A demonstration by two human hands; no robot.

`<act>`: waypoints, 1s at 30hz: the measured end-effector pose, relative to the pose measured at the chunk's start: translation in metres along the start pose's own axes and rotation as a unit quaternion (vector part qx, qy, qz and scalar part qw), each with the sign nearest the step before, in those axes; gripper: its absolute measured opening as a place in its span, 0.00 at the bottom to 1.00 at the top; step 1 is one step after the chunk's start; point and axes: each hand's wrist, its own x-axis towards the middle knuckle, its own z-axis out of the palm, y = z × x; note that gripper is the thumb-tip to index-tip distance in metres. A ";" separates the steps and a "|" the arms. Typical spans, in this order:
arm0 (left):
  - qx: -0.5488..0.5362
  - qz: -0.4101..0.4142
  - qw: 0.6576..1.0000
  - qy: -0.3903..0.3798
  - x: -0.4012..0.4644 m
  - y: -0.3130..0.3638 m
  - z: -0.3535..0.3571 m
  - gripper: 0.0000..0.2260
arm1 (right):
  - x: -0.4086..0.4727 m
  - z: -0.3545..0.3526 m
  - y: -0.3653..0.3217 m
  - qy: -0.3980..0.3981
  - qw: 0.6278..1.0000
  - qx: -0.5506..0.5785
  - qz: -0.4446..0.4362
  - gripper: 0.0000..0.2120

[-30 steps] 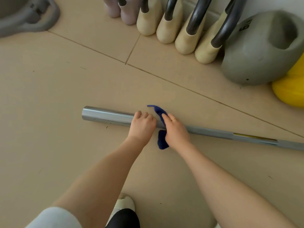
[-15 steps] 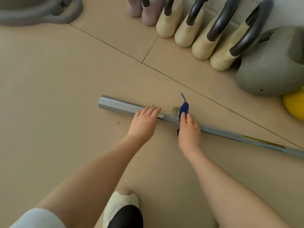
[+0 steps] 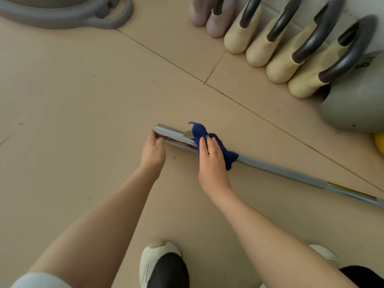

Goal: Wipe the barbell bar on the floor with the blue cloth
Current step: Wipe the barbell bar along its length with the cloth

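Note:
A long grey metal barbell bar (image 3: 280, 172) lies on the tan floor, running from centre to the right edge. Its shiny sleeve end (image 3: 172, 135) points left. The blue cloth (image 3: 220, 145) is draped over the bar just right of that sleeve. My right hand (image 3: 212, 161) presses down on the cloth, fingers curled over it, a ring showing. My left hand (image 3: 153, 149) grips the very end of the bar, fingers wrapped round the sleeve tip.
Cream and pink kettlebells (image 3: 276, 48) with dark handles stand in a row at the back right, beside a large grey kettlebell (image 3: 357, 100) and a yellow one (image 3: 380, 142). A grey hose-like piece (image 3: 68, 15) lies top left. My shoes (image 3: 164, 265) show below.
My left hand slid left along the bar to its end. My right hand moved the cloth left toward the sleeve and it spread over the bar.

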 end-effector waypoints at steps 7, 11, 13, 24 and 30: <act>-0.083 -0.040 0.995 -0.025 0.007 0.006 -0.012 0.17 | 0.026 0.027 -0.042 -0.038 0.996 0.030 0.069 0.28; -0.100 -0.082 0.990 -0.048 0.014 -0.001 -0.017 0.19 | 0.034 0.034 -0.054 -0.060 0.998 0.030 0.016 0.28; -0.102 -0.096 0.989 -0.048 0.016 -0.003 -0.019 0.20 | 0.033 0.025 -0.032 -0.027 0.999 -0.045 0.009 0.28; -0.178 -0.068 0.980 -0.061 0.026 -0.005 -0.023 0.21 | 0.065 0.029 -0.057 -0.086 0.996 -0.036 -0.016 0.28; -0.223 -0.085 0.971 -0.035 0.027 -0.002 -0.028 0.22 | 0.087 0.039 -0.081 -0.119 0.977 -0.097 -0.149 0.25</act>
